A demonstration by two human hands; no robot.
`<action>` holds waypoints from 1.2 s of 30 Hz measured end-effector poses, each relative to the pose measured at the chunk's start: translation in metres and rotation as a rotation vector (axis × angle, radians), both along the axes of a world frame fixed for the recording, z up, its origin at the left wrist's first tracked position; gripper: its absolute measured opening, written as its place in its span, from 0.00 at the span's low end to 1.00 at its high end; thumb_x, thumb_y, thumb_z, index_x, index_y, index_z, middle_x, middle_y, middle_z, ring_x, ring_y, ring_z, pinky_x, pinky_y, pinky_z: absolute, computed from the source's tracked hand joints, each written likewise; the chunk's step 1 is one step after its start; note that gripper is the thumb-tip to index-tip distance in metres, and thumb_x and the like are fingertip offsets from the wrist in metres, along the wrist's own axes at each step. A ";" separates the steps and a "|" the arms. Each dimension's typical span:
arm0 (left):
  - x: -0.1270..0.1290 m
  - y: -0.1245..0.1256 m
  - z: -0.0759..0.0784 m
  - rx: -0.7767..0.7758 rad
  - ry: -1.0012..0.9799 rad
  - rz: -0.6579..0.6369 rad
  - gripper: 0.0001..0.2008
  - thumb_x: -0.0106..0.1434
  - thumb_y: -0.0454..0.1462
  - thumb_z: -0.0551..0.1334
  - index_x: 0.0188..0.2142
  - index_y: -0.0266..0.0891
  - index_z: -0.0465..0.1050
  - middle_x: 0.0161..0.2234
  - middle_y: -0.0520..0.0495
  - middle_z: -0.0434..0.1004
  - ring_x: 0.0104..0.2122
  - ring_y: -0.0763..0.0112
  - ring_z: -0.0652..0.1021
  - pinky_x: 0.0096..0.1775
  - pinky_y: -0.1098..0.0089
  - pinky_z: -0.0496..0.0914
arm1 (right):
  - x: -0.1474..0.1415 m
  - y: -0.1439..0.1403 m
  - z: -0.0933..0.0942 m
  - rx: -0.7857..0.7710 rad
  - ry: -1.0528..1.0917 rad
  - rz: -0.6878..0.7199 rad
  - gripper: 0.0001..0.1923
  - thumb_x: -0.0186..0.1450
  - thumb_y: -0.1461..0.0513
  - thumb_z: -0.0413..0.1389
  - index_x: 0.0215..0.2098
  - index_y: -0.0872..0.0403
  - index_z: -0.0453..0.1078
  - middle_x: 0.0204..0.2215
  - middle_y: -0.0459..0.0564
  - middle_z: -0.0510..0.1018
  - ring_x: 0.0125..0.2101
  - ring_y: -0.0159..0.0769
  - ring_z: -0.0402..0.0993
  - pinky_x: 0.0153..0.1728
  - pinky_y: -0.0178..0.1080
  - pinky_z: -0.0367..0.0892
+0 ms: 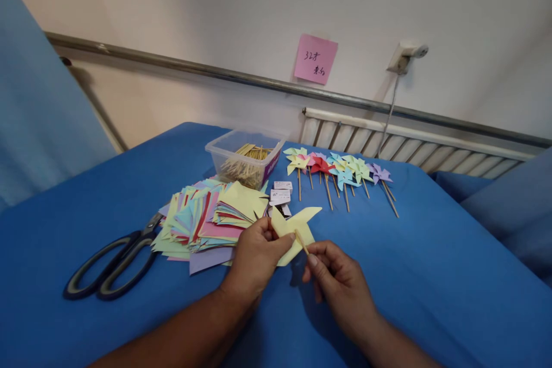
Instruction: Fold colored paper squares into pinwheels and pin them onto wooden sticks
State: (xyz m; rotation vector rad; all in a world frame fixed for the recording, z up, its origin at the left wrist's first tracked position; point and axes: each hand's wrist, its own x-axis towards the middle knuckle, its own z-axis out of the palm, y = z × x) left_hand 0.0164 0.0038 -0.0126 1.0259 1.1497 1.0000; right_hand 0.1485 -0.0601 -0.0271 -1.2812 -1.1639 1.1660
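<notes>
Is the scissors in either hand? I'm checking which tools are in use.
No, the scissors lie on the blue cloth, while the left hand holds a yellow paper pinwheel and the right hand a wooden stick.

– What are my hands doing?
– My left hand is curled, thumb and fingers pinched together near the top, forearm running in from lower left. My right hand sits just beside it, fingertips pinched, wrist angled in from lower right. Both bare.
</notes>
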 end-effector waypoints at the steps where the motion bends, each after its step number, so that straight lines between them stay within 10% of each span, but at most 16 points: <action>1: 0.000 0.000 0.000 0.000 0.003 -0.003 0.13 0.46 0.38 0.68 0.31 0.35 0.69 0.25 0.48 0.77 0.24 0.70 0.75 0.25 0.73 0.66 | 0.000 0.000 0.001 -0.008 0.018 -0.002 0.14 0.63 0.53 0.52 0.37 0.55 0.67 0.21 0.43 0.72 0.13 0.22 0.58 0.15 0.27 0.54; 36: 0.002 -0.001 0.000 -0.015 0.000 0.003 0.13 0.46 0.37 0.67 0.30 0.35 0.68 0.24 0.49 0.75 0.23 0.73 0.73 0.24 0.74 0.65 | 0.000 0.003 -0.002 -0.075 0.128 0.025 0.13 0.62 0.53 0.53 0.33 0.56 0.64 0.19 0.42 0.73 0.10 0.18 0.56 0.12 0.25 0.50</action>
